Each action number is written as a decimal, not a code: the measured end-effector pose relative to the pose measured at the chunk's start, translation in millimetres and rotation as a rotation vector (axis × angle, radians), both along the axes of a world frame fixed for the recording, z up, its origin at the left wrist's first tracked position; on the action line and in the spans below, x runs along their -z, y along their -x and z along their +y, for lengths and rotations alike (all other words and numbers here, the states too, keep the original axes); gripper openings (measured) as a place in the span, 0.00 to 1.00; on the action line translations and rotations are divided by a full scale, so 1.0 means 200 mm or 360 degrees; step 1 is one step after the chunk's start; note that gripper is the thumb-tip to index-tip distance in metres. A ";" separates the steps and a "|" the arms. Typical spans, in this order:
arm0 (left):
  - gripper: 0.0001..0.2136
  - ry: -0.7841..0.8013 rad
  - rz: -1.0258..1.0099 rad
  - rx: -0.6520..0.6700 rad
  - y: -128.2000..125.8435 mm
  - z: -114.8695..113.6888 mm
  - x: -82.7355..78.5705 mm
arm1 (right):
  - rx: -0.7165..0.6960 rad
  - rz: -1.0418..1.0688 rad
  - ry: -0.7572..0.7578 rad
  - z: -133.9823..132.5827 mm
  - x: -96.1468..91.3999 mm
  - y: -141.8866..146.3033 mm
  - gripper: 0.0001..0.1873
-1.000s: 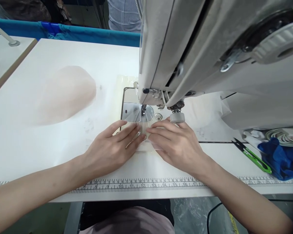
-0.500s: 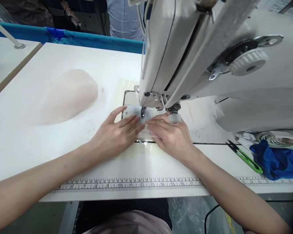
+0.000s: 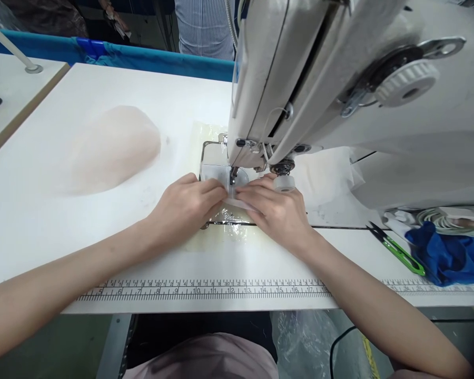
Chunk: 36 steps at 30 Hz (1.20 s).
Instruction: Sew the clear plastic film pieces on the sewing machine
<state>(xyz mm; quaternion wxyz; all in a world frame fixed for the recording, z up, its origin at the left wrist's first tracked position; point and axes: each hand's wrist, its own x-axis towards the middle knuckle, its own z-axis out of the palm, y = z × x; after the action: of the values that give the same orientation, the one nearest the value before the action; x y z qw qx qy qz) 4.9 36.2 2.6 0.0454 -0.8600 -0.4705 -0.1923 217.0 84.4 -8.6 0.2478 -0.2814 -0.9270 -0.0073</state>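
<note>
A narrow piece of sheer pale fabric (image 3: pixel 243 203) lies just in front of the presser foot (image 3: pixel 233 175) of a white sewing machine (image 3: pixel 276 79). My left hand (image 3: pixel 189 202) is beside the foot on its left, fingers curled and pinching the fabric's edge; the fingertips are partly hidden. To the right of the foot, my right hand (image 3: pixel 279 209) has its fingers together and holds the fabric's other end, its thumb nearer to me. Beneath both hands is the metal needle plate (image 3: pixel 213 172), with shiny clear film (image 3: pixel 237 215) around it.
A sheer beige fabric piece (image 3: pixel 118 147) lies on the white table (image 3: pixel 43 226) at left. Green thread snips (image 3: pixel 398 252) and a blue cloth (image 3: pixel 450 255) are at right. A printed ruler (image 3: pixel 205 290) runs along the front edge. A person in a striped shirt (image 3: pixel 205 26) is beyond the table.
My left hand's fingers, spread flat beside the foot before, have curled in and now pinch the fabric. My right hand has hardly moved. The whole view has shifted slightly.
</note>
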 end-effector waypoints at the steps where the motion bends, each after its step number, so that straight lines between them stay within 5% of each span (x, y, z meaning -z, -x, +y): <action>1: 0.12 0.0122 -0.0072 -0.0031 0.00 0.01 -0.01 | 0.0030 0.0050 0.0036 0.00 0.00 0.00 0.11; 7: 0.12 0.0721 -0.0370 -0.0046 0.00 0.11 -0.09 | 0.0241 0.0272 0.0114 0.02 0.01 0.02 0.13; 13: 0.15 0.0831 -0.0497 0.0113 0.03 0.19 -0.09 | 0.0297 0.0248 0.0079 0.02 0.01 0.03 0.16; 16: 0.17 0.0647 -0.0442 0.0230 0.04 0.16 -0.05 | 0.0172 0.0212 0.0019 0.00 0.00 0.02 0.13; 21: 0.10 -0.0275 0.0011 0.0353 0.04 0.06 0.03 | -0.0058 0.0009 -0.0220 -0.05 -0.01 -0.01 0.08; 24: 0.09 -0.0558 0.0285 0.0287 0.02 0.00 0.03 | -0.0088 -0.0051 -0.0244 -0.06 -0.01 -0.02 0.09; 36: 0.10 -0.0440 0.0342 0.0187 0.01 -0.02 0.02 | -0.0075 -0.0071 -0.0274 -0.05 -0.02 -0.01 0.10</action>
<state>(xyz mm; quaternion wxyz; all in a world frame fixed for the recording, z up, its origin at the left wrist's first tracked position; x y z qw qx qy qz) 3.3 32.4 -2.2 0.2019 -0.8871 -0.3811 -0.1646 219.3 74.4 -5.2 0.2506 -0.2368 -0.9346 -0.0875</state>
